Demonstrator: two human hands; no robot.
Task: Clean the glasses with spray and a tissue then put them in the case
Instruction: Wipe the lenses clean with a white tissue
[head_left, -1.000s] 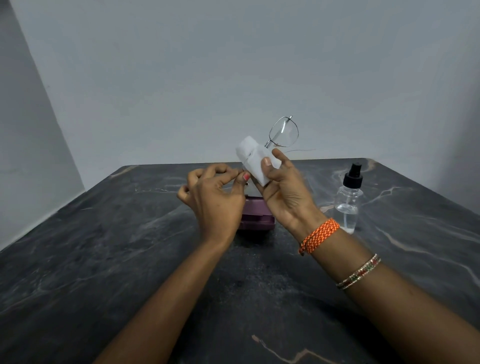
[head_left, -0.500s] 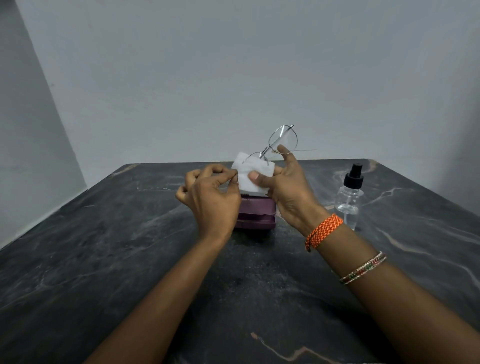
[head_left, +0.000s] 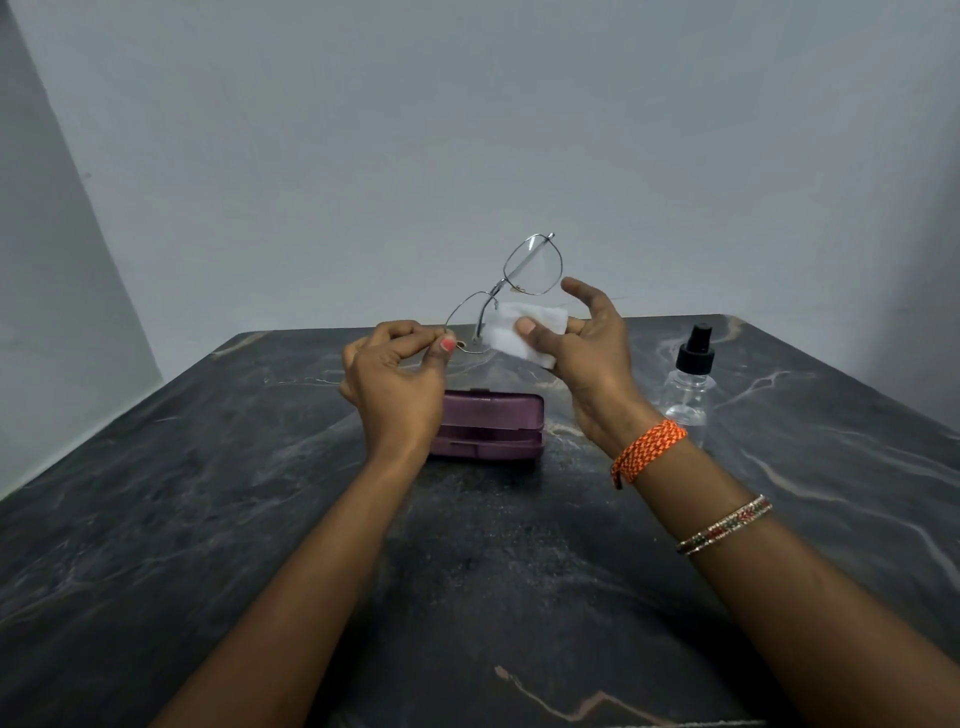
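left hand (head_left: 395, 384) pinches glasses (head_left: 524, 275) | right hand (head_left: 592, 358) grips tissue (head_left: 519, 332) | dark marble table (head_left: 208, 519), grey wall (head_left: 467, 130)

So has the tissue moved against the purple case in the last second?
Yes. The tissue has swung from upright to flat and shifted right, now above the case's right half, held by the right hand.

Left hand (head_left: 395, 384) pinching tilted glasses (head_left: 511, 283), right hand (head_left: 587, 353) holding tissue (head_left: 511, 332), above closed case (head_left: 491, 426)
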